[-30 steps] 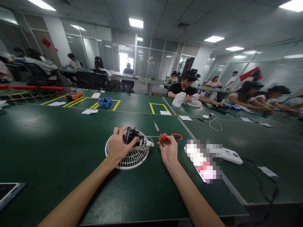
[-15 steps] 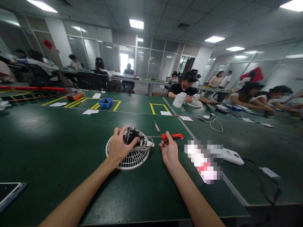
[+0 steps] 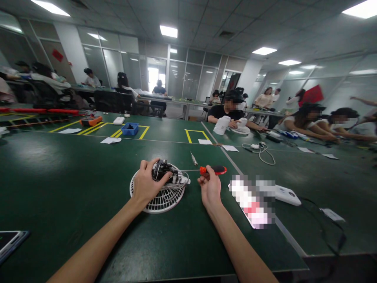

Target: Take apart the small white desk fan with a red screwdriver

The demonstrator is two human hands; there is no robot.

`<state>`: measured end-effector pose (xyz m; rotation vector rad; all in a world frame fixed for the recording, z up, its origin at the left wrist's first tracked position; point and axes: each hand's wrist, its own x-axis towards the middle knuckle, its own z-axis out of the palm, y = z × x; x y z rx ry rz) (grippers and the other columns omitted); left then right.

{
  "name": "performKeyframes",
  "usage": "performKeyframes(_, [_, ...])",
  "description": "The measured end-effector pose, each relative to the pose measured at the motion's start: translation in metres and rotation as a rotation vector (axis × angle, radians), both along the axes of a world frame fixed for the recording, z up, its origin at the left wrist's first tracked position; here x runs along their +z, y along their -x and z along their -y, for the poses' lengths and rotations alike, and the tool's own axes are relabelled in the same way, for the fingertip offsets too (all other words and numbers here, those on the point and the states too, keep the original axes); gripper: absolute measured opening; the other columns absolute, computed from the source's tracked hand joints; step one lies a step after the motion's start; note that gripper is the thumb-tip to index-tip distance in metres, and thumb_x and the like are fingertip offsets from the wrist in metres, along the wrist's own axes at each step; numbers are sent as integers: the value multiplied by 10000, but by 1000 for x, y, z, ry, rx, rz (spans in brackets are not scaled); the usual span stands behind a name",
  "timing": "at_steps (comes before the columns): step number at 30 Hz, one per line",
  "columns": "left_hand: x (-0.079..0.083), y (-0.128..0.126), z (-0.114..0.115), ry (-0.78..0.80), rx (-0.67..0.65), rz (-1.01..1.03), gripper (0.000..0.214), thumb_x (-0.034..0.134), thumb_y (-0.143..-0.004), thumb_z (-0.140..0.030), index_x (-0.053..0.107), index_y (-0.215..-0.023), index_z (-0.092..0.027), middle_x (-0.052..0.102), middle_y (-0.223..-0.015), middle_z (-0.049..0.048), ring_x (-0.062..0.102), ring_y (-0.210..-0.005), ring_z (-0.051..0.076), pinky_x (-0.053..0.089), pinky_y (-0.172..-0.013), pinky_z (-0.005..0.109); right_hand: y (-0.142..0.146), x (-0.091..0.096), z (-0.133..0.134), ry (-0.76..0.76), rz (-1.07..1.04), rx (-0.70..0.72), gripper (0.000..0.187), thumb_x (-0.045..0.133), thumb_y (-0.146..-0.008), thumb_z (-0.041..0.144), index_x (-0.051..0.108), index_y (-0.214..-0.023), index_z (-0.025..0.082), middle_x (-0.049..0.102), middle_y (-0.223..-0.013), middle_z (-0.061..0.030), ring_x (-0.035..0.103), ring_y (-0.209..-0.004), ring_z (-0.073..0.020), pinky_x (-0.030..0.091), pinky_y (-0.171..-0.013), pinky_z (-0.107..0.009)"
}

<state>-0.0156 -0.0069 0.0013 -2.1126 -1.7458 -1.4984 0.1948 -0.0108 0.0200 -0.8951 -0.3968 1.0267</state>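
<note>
My left hand (image 3: 149, 181) is closed around a black fan motor (image 3: 161, 169) with pale wires, which rests on a round white fan grille (image 3: 165, 202) lying on the green table. Between the fingers of my right hand (image 3: 211, 186) is a red and black screwdriver (image 3: 219, 170), held level. Its thin shaft points left and reaches the motor assembly; whether the tip sits in a screw I cannot tell. Beyond my right hand a small, slim screwdriver with a clear handle (image 3: 194, 158) lies on the table.
Right of my right hand lies a phone with a lit, blurred screen (image 3: 247, 204), beside a white device (image 3: 287, 195) with a black strap. Farther back are a blue bin (image 3: 130, 129), an orange meter (image 3: 90, 120) and a coiled cable (image 3: 265, 153). A co-worker (image 3: 231, 112) sits across the table.
My view has shifted slightly. Both hands keep their holds, and the screwdriver's shaft still reaches the motor assembly.
</note>
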Motion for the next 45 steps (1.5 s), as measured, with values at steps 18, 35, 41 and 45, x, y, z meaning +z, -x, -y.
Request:
performKeyframes(18, [1, 1, 0, 10, 0, -18, 612, 680, -847, -600, 605, -1309, -206, 547, -1065, 71, 639, -920, 238, 573, -846, 425, -5, -1, -1, 94, -147, 88, 131, 746, -707, 238, 642, -781, 206, 738, -735, -13, 710, -707, -151, 570, -667, -249])
performKeyframes(35, [0, 1, 0, -6, -4, -10, 590, 690, -845, -585, 603, -1300, -219, 549, -1063, 67, 645, -914, 235, 578, -844, 425, -5, 6, 3, 38, -177, 142, 163, 628, -625, 115, 625, -747, 223, 759, -794, -8, 709, -756, -152, 585, -693, -268])
performKeyframes(41, [0, 1, 0, -4, -5, -6, 593, 693, -840, -589, 604, -1296, -220, 546, -1061, 66, 647, -920, 238, 578, -851, 423, -2, 5, 3, 24, -93, 108, 249, 829, -635, 203, 663, -821, 194, 746, -753, -10, 691, -688, -131, 569, -655, -228])
performKeyframes(45, [0, 1, 0, -3, -12, -11, 603, 682, -849, -598, 597, -1309, -217, 548, -1065, 69, 647, -922, 234, 576, -847, 417, -1, 2, 2, 19, -40, 68, 346, 911, -609, 324, 655, -807, 202, 648, -628, 51, 550, -507, -85, 464, -489, -200])
